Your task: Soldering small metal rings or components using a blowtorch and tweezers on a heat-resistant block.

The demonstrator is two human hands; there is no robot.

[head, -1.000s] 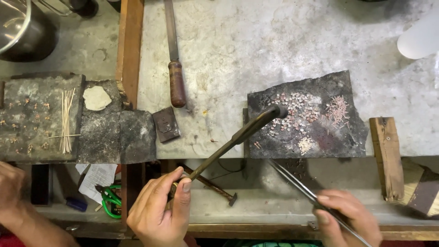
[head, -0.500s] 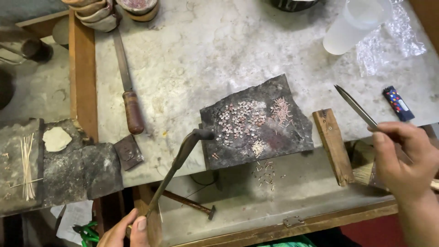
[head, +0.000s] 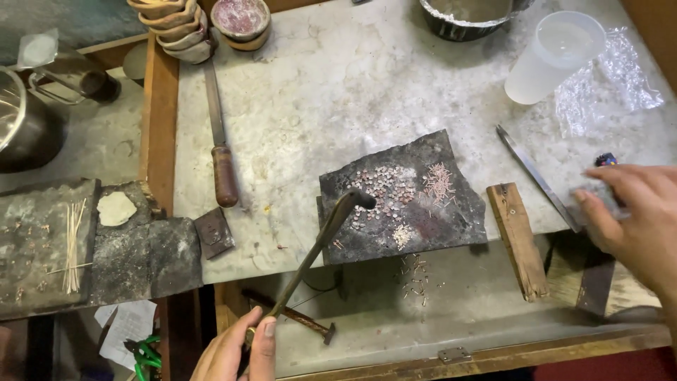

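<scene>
At the worktop's far left edge, a dark pot (head: 21, 134), cut off by the frame. Just below, on a dark slab (head: 42, 247) at the left edge, a bundle of thin sticks (head: 72, 247) and a pale flat lump (head: 116, 209). Beside that, a second slab (head: 148, 257), and touching its right side a small dark metal block (head: 214, 233). Along the wooden rail (head: 156, 120), near the top left corner, a stack of brown bowls (head: 176, 28) and a reddish bowl (head: 241, 17); below these, a file (head: 218, 134) with a brown wooden handle, lying lengthwise on the stone.

At the bottom edge, left hand (head: 236, 353), fingers (head: 268, 339) wrapped around the foot of a blowpipe (head: 317, 247); bent dark tip over the left part of a charcoal block (head: 402, 197) near the worktop's front edge. On the block, small pale and pinkish metal bits (head: 384, 187) and a cluster of short wires (head: 438, 182). Below, on the lower shelf, more scattered wires (head: 416, 275) and a small hammer (head: 296, 317).

Right of the block, a wooden strip (head: 517, 240) across the front edge, then tweezers (head: 539, 178) lying slantwise on the stone. At the top edge, a metal bowl (head: 469, 14); toward the top right corner, a clear plastic cup (head: 550, 56) beside crumpled plastic film (head: 610, 81).

At the right edge, right hand (head: 638, 212), fingers loosely spread, resting on the stone just beside the tweezers' lower end, holding nothing that can be seen; a small dark object (head: 605, 159) just above.
</scene>
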